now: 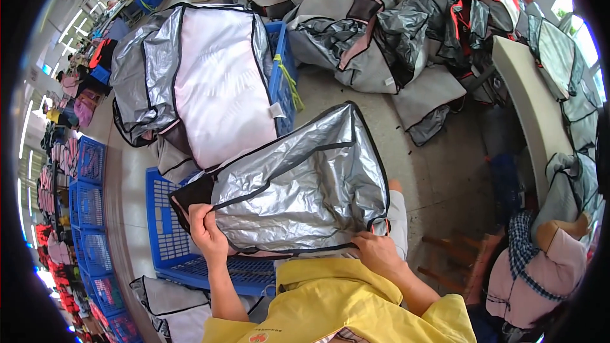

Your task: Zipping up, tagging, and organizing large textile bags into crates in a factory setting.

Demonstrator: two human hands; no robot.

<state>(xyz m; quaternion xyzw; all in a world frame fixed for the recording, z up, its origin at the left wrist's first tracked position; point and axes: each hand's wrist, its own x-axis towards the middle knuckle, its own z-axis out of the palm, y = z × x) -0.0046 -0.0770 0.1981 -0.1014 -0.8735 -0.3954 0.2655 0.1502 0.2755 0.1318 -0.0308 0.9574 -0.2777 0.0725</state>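
A silver foil-lined bag piece [305,184] with black edging is spread across in front of me, over my lap and a blue plastic crate [164,225]. My left hand [208,232] is closed on its near left edge, by a dark panel [194,195]. At the near right corner, next to a small reddish-orange strip, my right hand [379,251] grips the same edge, its fingers bent against the foil. The underside of the piece is hidden.
Beyond, a silver and pale bag [222,82] lies over another blue crate [286,82]. Grey and silver bags [381,25] are heaped at the back. Someone in pink [534,273] sits at right, beside a wooden stool [460,260]. Stacked blue crates [88,206] stand left.
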